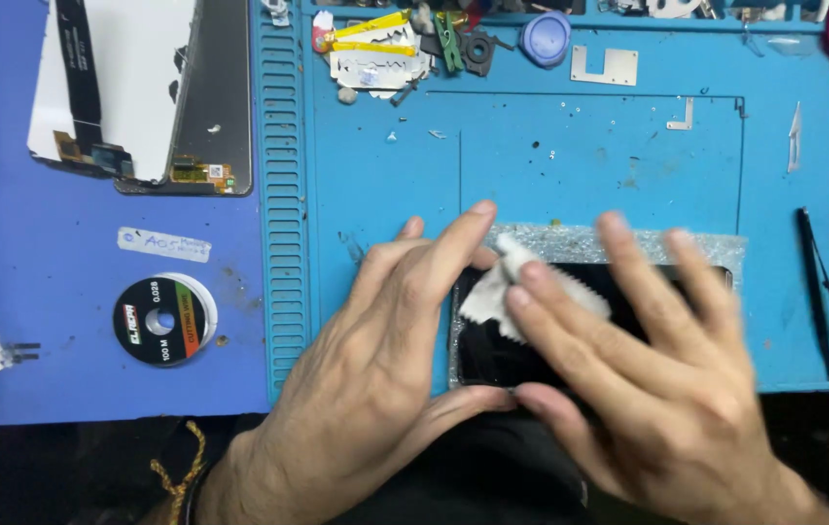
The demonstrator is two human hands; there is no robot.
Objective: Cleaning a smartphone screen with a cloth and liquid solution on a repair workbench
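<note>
cloth [492, 292] on phone [492, 360] – phone on mat [385, 175] | wire spool [163, 320] left of mat | tweezers [828, 301] right

Work mat [570, 146]: blue, matt, rubbery in look, ribbed along its left edge, speckled with dust and dark spots. Phone screen [492, 355]: black glass, glossy, smooth, reflections seen on it. Wiping cloth [497, 292]: white, soft, matt fabric with a zigzag-cut edge, pressed under the fingers of the right hand [648, 389]; the glass is steadied by the left hand [375, 360]. Underlay [570, 243] beneath the phone: silvery, glittering, rough-grained. Tweezers [823, 301]: thin, dark, matt metal. Small plate [604, 65]: flat, pale, brushed metal. Wire spool [161, 319]: black plastic, slightly shiny, with a printed paper label. Detached display panel [210, 97]: dark, dull backing.
</note>
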